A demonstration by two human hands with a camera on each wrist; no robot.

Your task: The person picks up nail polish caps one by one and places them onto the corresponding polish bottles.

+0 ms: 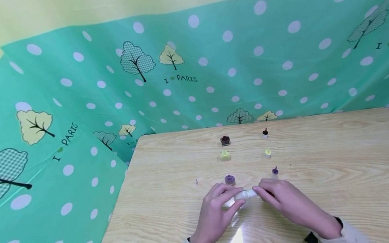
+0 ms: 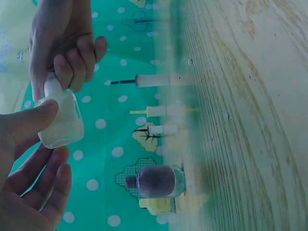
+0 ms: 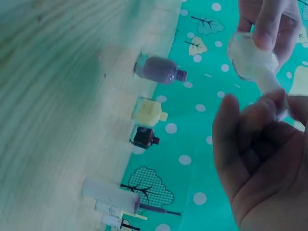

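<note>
In the head view, the left hand grips a clear glass bottle with whitish contents, and the right hand pinches its slim white cap. The bottle lies sideways in the grasp, cap to the right, above the near part of the pale wooden table. Beyond it stand 3 uncapped glass bottles, from near to far: a round purple bottle, a squarish pale yellow bottle and a squarish dark brown bottle. To their right, 3 white caps stand brush up: a purple-brushed cap, a yellow-brushed cap and a dark-brushed cap.

In the left wrist view, the left thumb presses the glass with fingers behind. The cap sits at the neck; whether it is tight cannot be told. With the bottle tipped, a loose cap could let contents run onto the table, and a thumb slipping on smooth glass could drop it.

In the right wrist view, the right thumb and fingertips hold the cap's end, the other fingers curled. A sudden release could swing either hand into the purple bottle or purple-brushed cap, spilling or smearing colour.
</note>
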